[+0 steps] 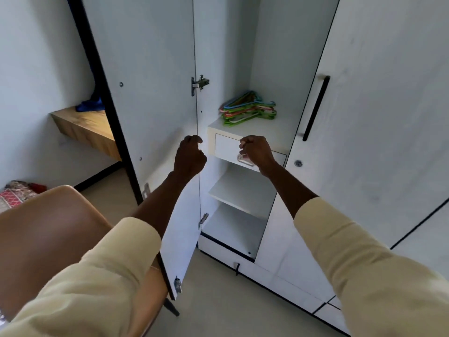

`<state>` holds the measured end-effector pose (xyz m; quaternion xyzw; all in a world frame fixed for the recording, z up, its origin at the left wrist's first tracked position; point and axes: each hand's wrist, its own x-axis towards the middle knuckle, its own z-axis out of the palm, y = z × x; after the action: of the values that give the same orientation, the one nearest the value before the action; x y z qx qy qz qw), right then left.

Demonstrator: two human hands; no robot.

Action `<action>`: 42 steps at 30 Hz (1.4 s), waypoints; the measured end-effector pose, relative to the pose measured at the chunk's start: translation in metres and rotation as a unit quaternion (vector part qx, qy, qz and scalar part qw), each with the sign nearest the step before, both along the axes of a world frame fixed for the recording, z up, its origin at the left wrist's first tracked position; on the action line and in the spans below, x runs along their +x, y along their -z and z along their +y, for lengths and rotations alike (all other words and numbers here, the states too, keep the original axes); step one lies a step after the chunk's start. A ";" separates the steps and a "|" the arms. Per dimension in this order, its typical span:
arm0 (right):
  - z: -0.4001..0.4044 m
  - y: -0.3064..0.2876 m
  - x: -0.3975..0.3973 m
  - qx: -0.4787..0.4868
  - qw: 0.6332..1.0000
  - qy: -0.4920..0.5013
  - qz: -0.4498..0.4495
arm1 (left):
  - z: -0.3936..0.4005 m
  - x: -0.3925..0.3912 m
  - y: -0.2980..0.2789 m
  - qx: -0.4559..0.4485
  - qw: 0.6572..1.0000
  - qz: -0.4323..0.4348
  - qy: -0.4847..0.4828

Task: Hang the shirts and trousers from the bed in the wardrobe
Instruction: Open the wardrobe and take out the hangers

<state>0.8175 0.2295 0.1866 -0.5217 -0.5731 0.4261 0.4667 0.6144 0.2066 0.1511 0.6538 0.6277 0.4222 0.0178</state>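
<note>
Pale walls and a beige floor [211,288] framed the white wardrobe [379,117] before us; its left door [150,93] stood swung wide open, its right door [364,154], with a long black handle [315,108], was closed. Inside the open bay we saw a drawer unit [226,147] with a heap of coloured hangers [247,108] lying on its top, toward the back corner; below it sat two bare white shelves [243,190]; a metal hinge [199,84] showed at the door's inner edge. We held both arms out toward the bay, in cream sleeves [352,251] pushed up the forearms; our left hand [189,156] hung in front of the door's hinge edge, its fingers curled in loosely, and we could see nothing in it; our right hand [257,152] was up in front of the drawer, just above its pull [245,160], fingers curled into a loose fist, and whether they touched the pull we could not tell. No shirt or trousers showed in view, nor the bed. At lower left stood a tan chair [60,234], close against the open door; behind it lay a red patterned cloth [17,193] on the floor; farther back a wooden ledge [85,127] jutted from the wall with something blue [90,103] on it.
</note>
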 end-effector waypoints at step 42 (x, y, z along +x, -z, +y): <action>0.485 0.002 -0.020 -0.214 0.973 0.090 -0.002 | 0.396 0.043 0.017 -0.198 0.937 -0.269 0.105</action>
<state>0.7976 0.7145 0.1846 -0.6596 -0.4199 0.4942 0.3799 0.6573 0.6026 0.1338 0.5614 0.5977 0.4453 0.3595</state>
